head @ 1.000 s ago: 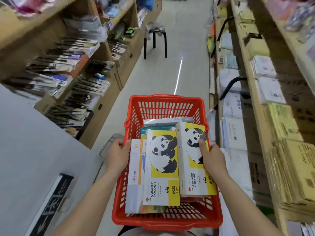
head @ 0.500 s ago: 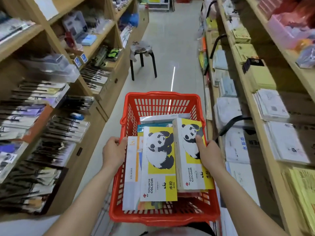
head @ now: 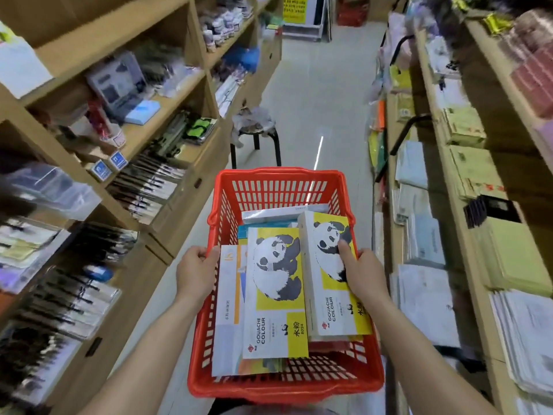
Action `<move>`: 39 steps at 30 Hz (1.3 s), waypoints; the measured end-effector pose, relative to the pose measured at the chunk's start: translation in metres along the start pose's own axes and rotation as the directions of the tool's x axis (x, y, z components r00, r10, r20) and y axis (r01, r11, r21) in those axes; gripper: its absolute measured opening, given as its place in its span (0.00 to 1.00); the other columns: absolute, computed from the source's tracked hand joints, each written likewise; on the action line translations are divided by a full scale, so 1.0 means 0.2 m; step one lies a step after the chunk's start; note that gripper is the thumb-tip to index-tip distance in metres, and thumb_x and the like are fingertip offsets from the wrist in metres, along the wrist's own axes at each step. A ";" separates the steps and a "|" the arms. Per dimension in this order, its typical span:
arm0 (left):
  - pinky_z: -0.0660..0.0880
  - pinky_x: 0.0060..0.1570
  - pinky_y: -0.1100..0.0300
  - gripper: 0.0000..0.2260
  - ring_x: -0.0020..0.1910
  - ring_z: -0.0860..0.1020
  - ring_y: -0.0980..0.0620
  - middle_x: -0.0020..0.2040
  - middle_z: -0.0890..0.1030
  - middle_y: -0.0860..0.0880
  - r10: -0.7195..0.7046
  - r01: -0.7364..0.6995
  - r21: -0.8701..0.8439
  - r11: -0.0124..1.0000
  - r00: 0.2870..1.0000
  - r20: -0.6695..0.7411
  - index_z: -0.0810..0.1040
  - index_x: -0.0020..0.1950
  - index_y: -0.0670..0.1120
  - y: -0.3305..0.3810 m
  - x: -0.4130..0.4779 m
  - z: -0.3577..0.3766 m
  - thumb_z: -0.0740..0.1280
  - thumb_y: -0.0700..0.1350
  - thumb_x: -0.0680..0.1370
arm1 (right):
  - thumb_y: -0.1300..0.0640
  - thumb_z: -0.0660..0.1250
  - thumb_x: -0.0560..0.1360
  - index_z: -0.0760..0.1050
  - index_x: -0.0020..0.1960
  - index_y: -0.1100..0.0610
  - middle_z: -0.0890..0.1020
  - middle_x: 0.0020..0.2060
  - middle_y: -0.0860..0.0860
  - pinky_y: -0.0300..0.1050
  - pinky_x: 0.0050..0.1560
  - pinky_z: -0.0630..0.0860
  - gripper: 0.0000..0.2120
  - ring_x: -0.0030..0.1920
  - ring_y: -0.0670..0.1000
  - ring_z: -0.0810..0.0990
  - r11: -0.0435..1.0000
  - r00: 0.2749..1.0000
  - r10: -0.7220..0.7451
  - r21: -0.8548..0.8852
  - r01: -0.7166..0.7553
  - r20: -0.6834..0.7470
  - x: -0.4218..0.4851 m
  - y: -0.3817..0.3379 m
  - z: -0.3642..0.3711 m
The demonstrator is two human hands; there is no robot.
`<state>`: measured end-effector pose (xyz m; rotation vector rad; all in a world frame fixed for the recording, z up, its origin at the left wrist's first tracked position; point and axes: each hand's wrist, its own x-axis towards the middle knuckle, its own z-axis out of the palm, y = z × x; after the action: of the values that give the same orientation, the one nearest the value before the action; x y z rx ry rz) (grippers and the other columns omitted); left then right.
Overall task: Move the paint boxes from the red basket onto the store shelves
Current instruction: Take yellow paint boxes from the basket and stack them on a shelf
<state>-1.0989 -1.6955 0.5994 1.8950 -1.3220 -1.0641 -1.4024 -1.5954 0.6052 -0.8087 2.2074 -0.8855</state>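
Observation:
I hold a red basket (head: 278, 184) in front of me, low in the aisle. Several paint boxes lie inside: a yellow and white panda box (head: 273, 295) in the middle, a second panda box (head: 326, 298) to its right, and a white and orange box (head: 229, 304) on the left. My left hand (head: 196, 272) grips the basket's left rim. On the right rim my right hand (head: 360, 272) grips too, its thumb resting on the right panda box.
Wooden shelves (head: 167, 94) with brushes and art supplies run along the left. Shelves (head: 449, 163) with stacked paper pads line the right. A black stool (head: 254, 136) with cloth on it stands in the aisle just beyond the basket. Pale floor (head: 314, 85) stretches ahead.
The view has advanced down the aisle and tilted up. The stool is closer to the basket. Both hands keep the same grip on the rims.

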 end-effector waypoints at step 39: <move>0.66 0.30 0.60 0.13 0.34 0.78 0.55 0.37 0.81 0.53 -0.138 0.146 0.117 0.982 0.988 -0.072 0.76 0.43 0.48 1.82 4.70 1.35 0.67 0.56 0.81 | 0.33 0.63 0.78 0.72 0.39 0.57 0.82 0.34 0.51 0.45 0.31 0.68 0.26 0.34 0.51 0.80 0.995 0.993 0.090 -0.057 -0.086 0.078 4.64 -2.35 1.37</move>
<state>-1.3264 -2.7089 0.4995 2.1233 -1.2572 -1.0025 -1.6367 -2.6406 0.5085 -0.7527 2.1862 -0.7417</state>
